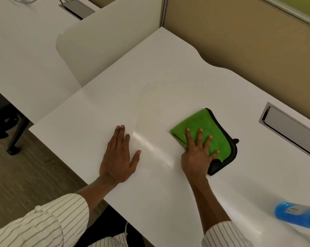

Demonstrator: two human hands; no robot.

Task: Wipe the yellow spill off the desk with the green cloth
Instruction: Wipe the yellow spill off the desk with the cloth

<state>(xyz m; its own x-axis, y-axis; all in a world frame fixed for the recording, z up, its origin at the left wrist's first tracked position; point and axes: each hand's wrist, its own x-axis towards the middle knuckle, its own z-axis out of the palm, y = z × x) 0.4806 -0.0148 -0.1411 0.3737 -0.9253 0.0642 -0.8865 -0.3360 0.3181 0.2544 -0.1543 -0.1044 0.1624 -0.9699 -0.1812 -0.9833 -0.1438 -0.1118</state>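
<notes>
The green cloth (206, 127), folded and edged in black, lies flat on the white desk (132, 86) right of centre. My right hand (198, 154) presses down on its near left part with fingers spread. My left hand (119, 157) rests flat on the bare desk to the left, palm down, fingers together, holding nothing. Between the two hands a faint shiny wet streak (150, 147) runs diagonally across the surface. I see no clear yellow spill on the desk.
A blurred blue bottle (295, 214) lies at the desk's near right. A grey cable-port flap (291, 129) is set into the desk at the right. Beige partition walls (239, 41) stand behind. A neighbouring desk (25, 59) sits left, with floor below.
</notes>
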